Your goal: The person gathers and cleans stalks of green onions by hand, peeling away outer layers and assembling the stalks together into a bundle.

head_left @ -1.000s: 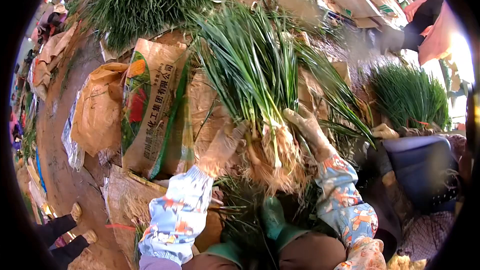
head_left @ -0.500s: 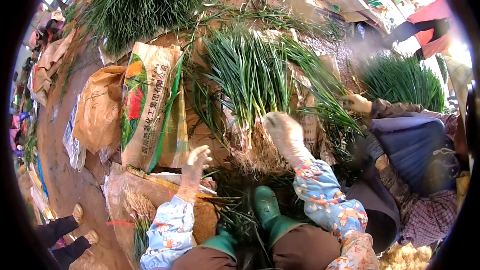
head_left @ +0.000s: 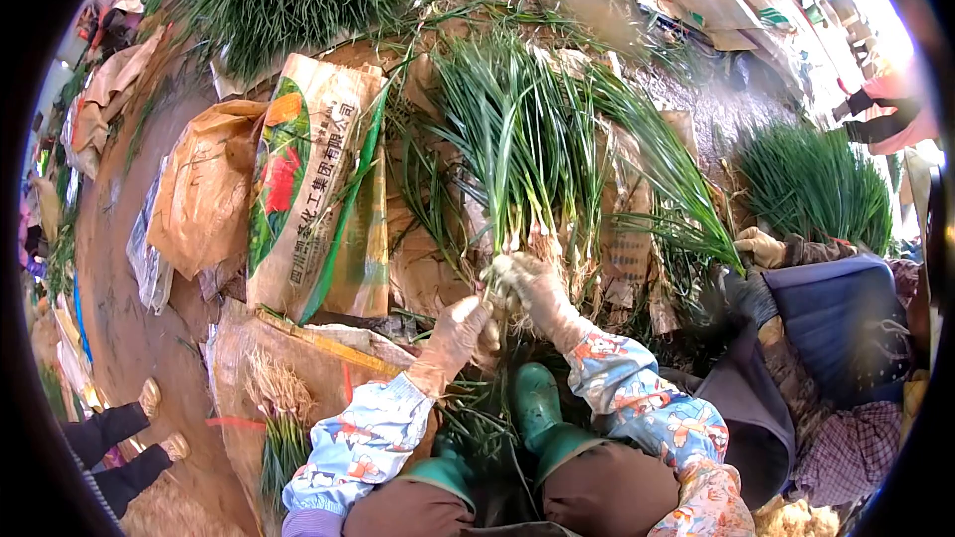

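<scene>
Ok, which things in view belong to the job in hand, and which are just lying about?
Seems part of the job:
left hand and right hand, close together near the bunch's root ends
long green bunch
probably the small rooted bundle, lower left

Probably just lying about:
printed sack
crumpled orange-brown bag
pale plastic beside it

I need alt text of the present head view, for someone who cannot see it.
A person's left hand and right hand are close together at the lower ends of long green plants. A printed sack lies left.
</scene>
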Available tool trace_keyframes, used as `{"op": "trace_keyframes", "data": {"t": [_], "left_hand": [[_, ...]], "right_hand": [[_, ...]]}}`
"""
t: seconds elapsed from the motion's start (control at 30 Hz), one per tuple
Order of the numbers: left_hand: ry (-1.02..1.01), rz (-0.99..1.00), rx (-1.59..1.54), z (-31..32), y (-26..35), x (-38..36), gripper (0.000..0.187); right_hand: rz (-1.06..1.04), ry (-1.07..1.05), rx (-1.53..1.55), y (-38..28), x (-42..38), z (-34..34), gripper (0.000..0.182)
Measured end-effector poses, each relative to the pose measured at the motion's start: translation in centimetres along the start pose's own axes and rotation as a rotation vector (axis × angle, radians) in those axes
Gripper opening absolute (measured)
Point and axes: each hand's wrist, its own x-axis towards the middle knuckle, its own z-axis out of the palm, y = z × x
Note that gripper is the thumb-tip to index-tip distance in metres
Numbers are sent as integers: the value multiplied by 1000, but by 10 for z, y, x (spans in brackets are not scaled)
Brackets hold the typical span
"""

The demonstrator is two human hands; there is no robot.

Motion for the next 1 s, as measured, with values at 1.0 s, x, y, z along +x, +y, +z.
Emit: {"op": "trace_keyframes", "data": {"t": [1.0], "left_hand": [[91,-133,290,-17,-12,-18,55]], "right_hand": [[-601,-314,-1285,27,-15,6,14]]}}
